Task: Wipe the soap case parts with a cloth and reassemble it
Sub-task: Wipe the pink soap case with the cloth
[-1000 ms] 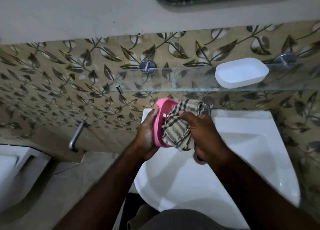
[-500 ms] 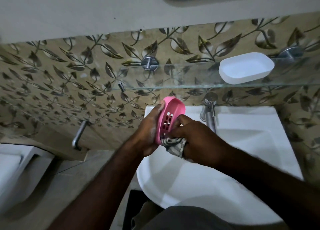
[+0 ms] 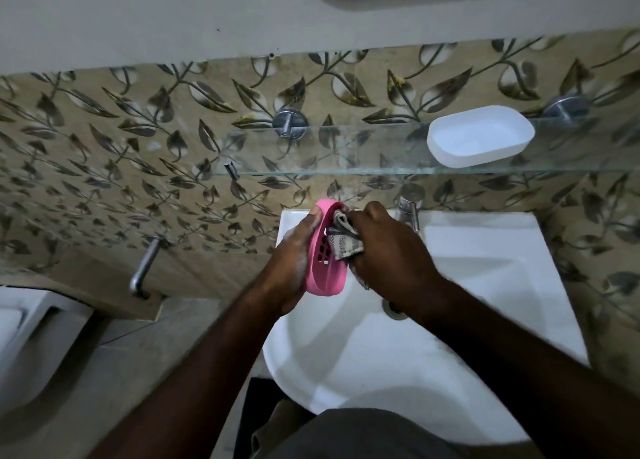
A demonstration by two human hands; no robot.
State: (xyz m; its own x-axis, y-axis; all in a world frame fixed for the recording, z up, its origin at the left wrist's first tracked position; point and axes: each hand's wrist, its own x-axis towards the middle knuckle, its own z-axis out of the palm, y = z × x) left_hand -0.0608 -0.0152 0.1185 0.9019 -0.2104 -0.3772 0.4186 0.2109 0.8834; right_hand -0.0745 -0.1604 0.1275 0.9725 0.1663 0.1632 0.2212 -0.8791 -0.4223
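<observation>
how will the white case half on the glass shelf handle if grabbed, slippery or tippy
Probably light and stiff: the white half looks like thin moulded plastic. It sits flat on the glass shelf, so a push likely slides it rather than tips it.

Two bare forearms point(image 3: 194, 365), dark grey garment point(image 3: 374, 436)

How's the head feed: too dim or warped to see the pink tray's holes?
Head view: dim overall, darkest along the bottom of the frame; wide-angle distortion bows the glass shelf; the pink tray shows its holes clearly beside the cloth; the sink is the brightest area, with no harsh glare.
</observation>
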